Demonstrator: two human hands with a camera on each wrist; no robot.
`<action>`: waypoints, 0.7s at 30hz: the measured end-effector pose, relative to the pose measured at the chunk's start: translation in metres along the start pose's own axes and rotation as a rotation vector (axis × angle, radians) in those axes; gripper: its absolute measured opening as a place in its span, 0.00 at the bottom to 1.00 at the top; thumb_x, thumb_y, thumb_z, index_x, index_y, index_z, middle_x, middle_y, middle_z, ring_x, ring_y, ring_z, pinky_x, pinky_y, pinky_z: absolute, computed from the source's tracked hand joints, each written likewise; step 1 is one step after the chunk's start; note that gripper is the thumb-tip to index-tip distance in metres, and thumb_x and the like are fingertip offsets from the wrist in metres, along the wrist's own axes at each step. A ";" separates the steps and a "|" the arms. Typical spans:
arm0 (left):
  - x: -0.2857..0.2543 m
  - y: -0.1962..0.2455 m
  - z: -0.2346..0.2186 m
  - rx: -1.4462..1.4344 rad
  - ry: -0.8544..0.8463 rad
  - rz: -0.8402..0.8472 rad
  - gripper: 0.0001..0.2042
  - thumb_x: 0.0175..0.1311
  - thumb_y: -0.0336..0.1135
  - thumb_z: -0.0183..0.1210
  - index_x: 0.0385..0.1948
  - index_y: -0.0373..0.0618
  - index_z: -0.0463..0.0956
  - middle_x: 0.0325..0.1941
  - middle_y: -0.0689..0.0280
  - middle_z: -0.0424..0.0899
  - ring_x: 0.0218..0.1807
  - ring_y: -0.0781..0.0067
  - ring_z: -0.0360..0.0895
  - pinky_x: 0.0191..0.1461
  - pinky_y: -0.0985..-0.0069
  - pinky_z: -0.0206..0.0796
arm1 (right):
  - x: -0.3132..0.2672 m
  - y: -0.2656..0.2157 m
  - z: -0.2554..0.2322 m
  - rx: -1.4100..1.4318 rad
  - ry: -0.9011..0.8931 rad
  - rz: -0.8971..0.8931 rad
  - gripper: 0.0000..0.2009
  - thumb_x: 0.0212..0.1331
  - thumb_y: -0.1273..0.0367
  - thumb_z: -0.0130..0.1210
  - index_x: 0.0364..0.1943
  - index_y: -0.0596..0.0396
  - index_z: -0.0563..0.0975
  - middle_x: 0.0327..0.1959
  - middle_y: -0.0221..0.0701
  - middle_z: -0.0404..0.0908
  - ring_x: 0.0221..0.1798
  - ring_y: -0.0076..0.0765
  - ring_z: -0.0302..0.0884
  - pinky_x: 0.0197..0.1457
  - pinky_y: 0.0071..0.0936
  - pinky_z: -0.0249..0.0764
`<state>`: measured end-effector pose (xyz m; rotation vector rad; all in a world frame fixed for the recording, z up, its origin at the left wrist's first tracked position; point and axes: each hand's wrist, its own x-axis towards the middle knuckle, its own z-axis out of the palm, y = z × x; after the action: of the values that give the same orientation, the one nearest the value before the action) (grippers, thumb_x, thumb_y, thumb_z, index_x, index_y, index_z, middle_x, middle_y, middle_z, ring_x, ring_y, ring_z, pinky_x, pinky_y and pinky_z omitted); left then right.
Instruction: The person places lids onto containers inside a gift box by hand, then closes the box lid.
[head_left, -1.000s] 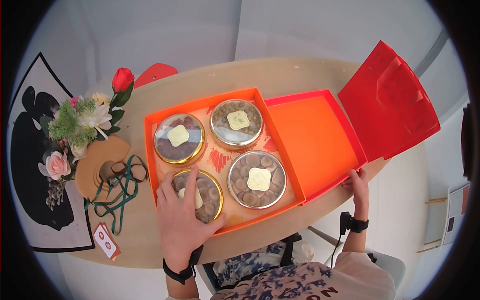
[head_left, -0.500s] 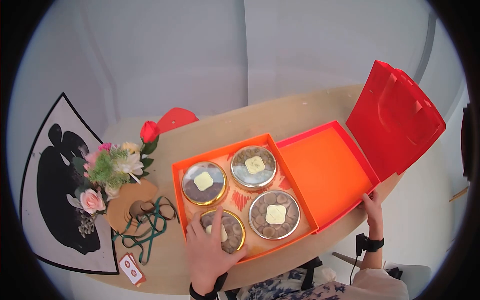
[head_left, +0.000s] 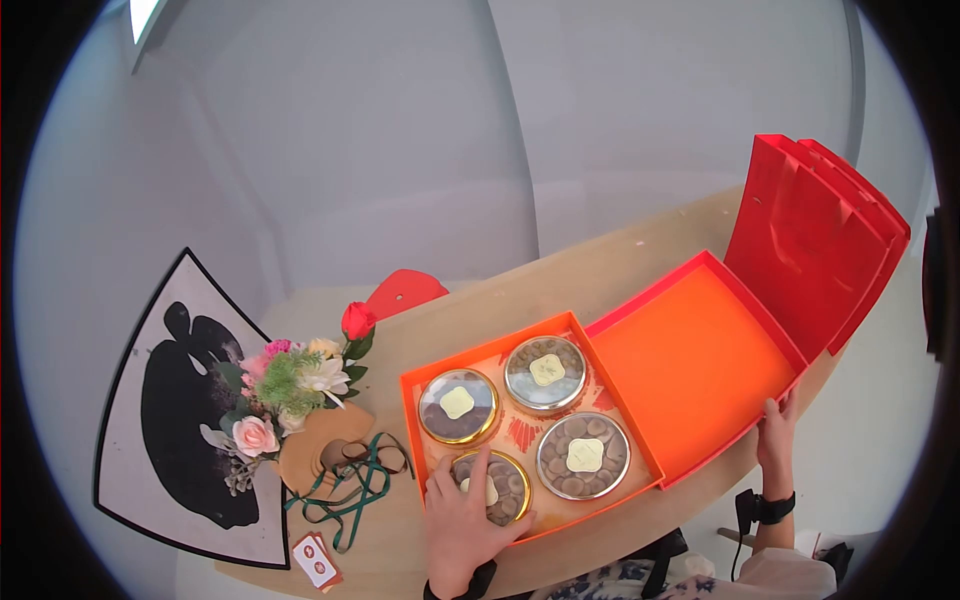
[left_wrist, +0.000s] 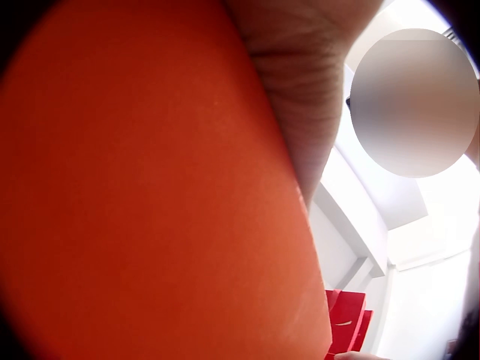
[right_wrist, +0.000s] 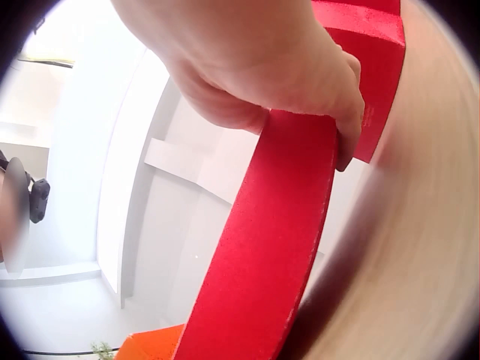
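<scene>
In the head view an orange box (head_left: 418, 452) holds several round clear-topped jars with pale labels. My left hand (head_left: 462, 528) spans the gold-rimmed jar (head_left: 512, 492) at the box's near left corner, its index finger lying over the lid and its thumb at the near rim. The left wrist view has that hand against the box's orange wall (left_wrist: 165, 187). Beside the box lies a shallow red box lid (head_left: 700, 375) with an orange inside. My right hand (head_left: 776, 440) grips its near right edge; the right wrist view shows the fingers (right_wrist: 347, 139) curled over its red side wall.
A red gift bag (head_left: 800, 240) stands behind the lid at the far right. To the left are artificial flowers (head_left: 300, 380), a tan round piece (head_left: 318, 450), green and brown ribbons (head_left: 365, 490), small cards (head_left: 315, 562) and a fan-shaped black-and-white panel (head_left: 200, 420).
The head view has turned, so the table and everything on it sit lower and farther right. Both hands keep their places, the left on the jar, the right at the lid's edge.
</scene>
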<state>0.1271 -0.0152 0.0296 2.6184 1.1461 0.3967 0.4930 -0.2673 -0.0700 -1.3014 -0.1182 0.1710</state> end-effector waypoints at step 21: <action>-0.005 -0.007 0.012 -0.002 0.050 0.023 0.50 0.41 0.65 0.72 0.69 0.53 0.66 0.66 0.44 0.62 0.65 0.41 0.63 0.66 0.51 0.60 | -0.101 -0.060 0.101 -0.041 -0.252 -0.706 0.41 0.51 0.79 0.58 0.73 0.65 0.55 0.67 0.37 0.68 0.69 0.34 0.65 0.72 0.33 0.59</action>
<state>0.1237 -0.0156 0.0150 2.6367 1.1310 0.4706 0.3792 -0.2066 0.0156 -1.2042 -0.7850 -0.2752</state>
